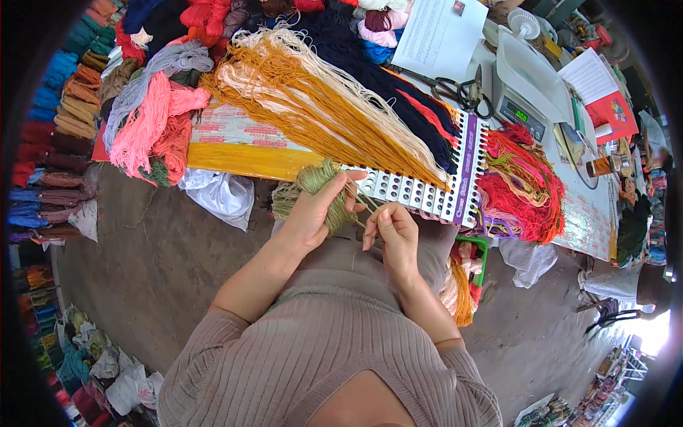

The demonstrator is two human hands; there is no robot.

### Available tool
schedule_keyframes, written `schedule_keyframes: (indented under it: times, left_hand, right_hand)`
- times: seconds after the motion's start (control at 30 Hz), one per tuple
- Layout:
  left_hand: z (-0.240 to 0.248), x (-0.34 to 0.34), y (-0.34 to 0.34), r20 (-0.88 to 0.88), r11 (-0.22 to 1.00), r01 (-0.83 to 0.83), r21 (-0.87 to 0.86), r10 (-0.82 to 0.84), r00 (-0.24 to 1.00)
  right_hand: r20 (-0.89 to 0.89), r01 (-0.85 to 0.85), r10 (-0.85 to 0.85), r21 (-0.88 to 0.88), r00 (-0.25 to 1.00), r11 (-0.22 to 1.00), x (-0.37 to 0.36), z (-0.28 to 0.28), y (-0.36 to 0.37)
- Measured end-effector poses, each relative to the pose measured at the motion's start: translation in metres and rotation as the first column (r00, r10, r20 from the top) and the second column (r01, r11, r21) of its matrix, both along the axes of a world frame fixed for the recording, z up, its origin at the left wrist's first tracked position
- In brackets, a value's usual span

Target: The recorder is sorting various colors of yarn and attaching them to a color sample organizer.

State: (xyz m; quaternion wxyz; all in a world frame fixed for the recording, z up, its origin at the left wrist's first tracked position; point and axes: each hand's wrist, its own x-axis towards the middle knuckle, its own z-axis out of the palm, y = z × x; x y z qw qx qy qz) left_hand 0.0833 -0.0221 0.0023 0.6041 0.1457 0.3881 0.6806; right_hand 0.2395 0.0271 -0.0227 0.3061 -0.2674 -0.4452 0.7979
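My left hand (311,215) is closed around a bundled skein of olive-green yarn (318,175), just off the table's near edge above my lap. A few strands run from the skein to my right hand (393,231), whose thumb and fingers pinch them. Just beyond my hands lies a white card with rows of punched holes (398,188), joined to a purple-and-white strip (466,167). Long ochre threads (281,96), cream threads (356,91) and navy threads (409,103) fan out from the card toward the far left. A narrow red bunch (427,114) lies among the navy.
Scissors (475,94) and a digital scale (530,107) with a white tray stand at the back right. A tangled heap of bright threads (523,188) sits right of the card. Pink skeins (149,117) hang over the left edge. A green basket (481,265) is below the table.
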Motion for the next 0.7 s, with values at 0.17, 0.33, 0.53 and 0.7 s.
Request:
schedule_keyframes:
  times: [0.17,0.33,0.53,0.7]
  left_hand:
    - [0.0008,-0.0020,-0.0015,0.008,1.000,-0.020,-0.004,0.020,1.000]
    - [-0.0006,-0.0025,-0.0014,-0.015,0.999,-0.051,-0.015,0.050,0.999]
    - [-0.0037,-0.0030,-0.0045,-0.085,0.998,-0.069,-0.008,0.068,0.994]
    - [-0.0046,-0.0053,-0.0046,-0.055,0.997,-0.073,-0.022,0.071,0.996]
  right_hand:
    - [0.052,-0.006,0.005,0.008,0.999,1.000,0.0007,-0.0006,-0.0014]
    - [0.071,0.000,0.000,0.000,0.997,1.000,0.0005,-0.0011,-0.0018]
    - [0.112,-0.006,0.007,-0.006,0.994,1.000,-0.0006,-0.0011,-0.0029]
    - [0.167,-0.050,0.048,0.011,0.985,0.999,-0.0026,0.0054,-0.0025]
